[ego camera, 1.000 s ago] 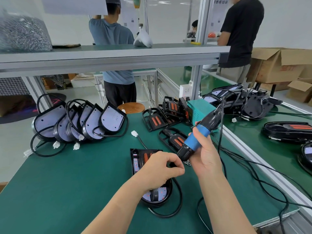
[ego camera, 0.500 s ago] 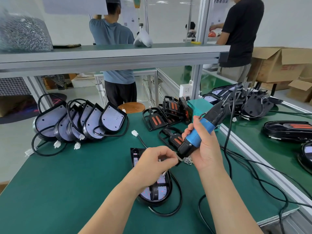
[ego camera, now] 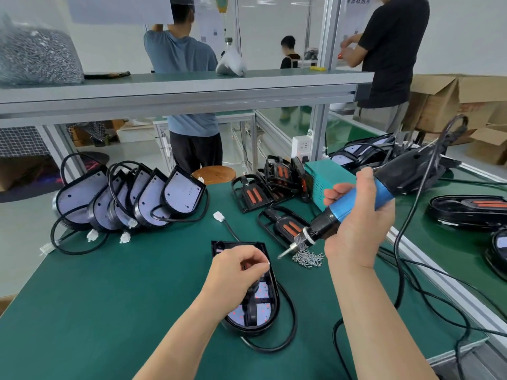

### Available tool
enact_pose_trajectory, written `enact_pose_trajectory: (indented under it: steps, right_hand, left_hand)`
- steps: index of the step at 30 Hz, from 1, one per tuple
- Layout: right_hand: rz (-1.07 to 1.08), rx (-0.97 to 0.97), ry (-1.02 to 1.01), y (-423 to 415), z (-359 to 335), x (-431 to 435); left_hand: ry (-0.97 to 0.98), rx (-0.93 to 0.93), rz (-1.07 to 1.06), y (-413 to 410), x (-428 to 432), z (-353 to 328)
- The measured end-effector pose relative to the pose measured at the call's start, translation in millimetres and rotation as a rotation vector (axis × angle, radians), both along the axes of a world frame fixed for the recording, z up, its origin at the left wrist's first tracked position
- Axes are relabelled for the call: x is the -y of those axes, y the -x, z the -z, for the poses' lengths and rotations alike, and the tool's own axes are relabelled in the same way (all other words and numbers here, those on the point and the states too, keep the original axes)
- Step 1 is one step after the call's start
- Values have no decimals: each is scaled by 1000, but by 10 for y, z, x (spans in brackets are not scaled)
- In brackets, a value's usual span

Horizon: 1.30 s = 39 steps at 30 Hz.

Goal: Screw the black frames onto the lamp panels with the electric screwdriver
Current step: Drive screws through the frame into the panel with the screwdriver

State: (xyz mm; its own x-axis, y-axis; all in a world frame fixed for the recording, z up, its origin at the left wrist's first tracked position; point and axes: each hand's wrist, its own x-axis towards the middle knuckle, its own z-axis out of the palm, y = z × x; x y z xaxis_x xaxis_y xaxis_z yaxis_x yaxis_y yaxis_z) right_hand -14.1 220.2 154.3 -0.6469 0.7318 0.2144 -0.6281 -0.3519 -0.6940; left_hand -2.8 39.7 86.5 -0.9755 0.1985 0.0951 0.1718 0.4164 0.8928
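Green bench mat [ego camera: 109, 311], workshop, other people standing behind.

- One lamp panel [ego camera: 264, 290], flat at the mat's centre, with a black frame [ego camera: 253, 315] seated on top and a cord looped round the near end.
- Over its far half, the left hand [ego camera: 237, 270], thumb and forefinger pinching one small screw [ego camera: 268, 262].
- To the right, the right hand [ego camera: 356, 229], fingers wrapped round the blue grip of the electric screwdriver [ego camera: 354, 204]. The tool is tilted, its bit pointing down-left, tip just beside the pile of screws [ego camera: 307, 257].
- Far left, a row of panels [ego camera: 181, 192] leaning on edge.
- At the back, spare frames [ego camera: 252, 194] with orange inserts, next to a teal box [ego camera: 321, 176].
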Motion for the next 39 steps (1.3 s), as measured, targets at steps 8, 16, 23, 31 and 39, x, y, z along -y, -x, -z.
enact_pose_trajectory:
  steps: [8, 16, 23, 31, 39]
  right_hand:
    - [-2, 14, 4, 37, 77, 53]
    - [-6, 6, 18, 43, 69, 64]
    - [-6, 5, 5, 33, 86, 78]
    - [17, 21, 68, 50, 94, 45]
    - [9, 8, 71, 30, 82, 61]
  left_hand:
    - [10, -20, 24, -1, -29, -16]
    - [17, -30, 16, 13, -26, -18]
    - [3, -27, -1, -3, -49, -10]
    - [78, -183, -65, -64, -81, -15]
    - [31, -145, -60, -48, -62, -37]
